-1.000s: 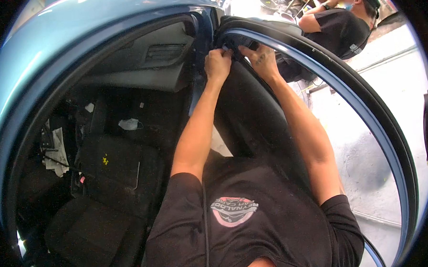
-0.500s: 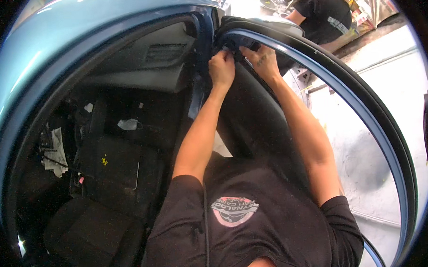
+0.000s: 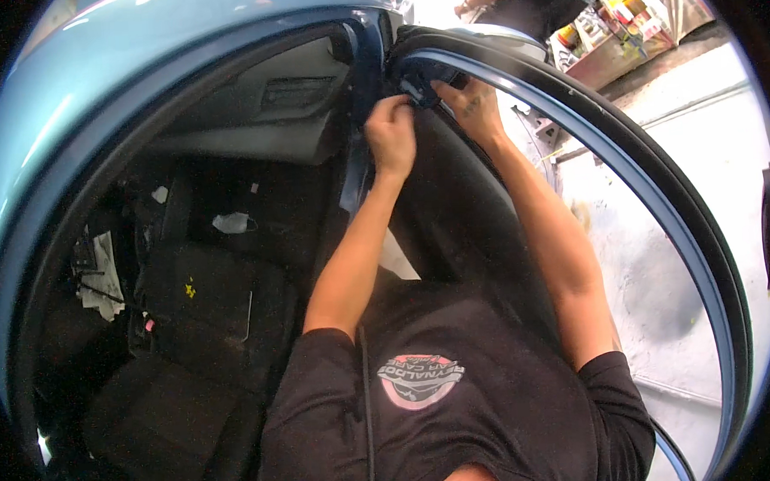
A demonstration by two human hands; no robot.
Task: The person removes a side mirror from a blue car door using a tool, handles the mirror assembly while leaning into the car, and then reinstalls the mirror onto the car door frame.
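The blue car door stands open, its window frame (image 3: 657, 177) curving round on the right above the dark inner door panel (image 3: 461, 203). My left hand (image 3: 391, 137) is at the front corner of this door, fingers curled and slightly blurred, the tips against the dark corner piece (image 3: 414, 86). Whatever they may pinch is too small to see. My right hand (image 3: 475, 109) reaches to the same corner from the window side. One digit points left onto the corner piece, and the others bend out of sight behind the frame, so what they grip is hidden.
Left of me is the car interior, with a dark seat (image 3: 161, 414), a pale face mask (image 3: 234, 223), yellow scraps (image 3: 190, 290) and papers (image 3: 101, 274). Beyond the door, another person (image 3: 529, 2) in dark clothing stands near a box of bottles (image 3: 620, 24).
My left hand has drawn slightly down and left from the corner, uncovering more of the corner piece. My right hand stays nearly put. The other person has shifted left and farther out of view.
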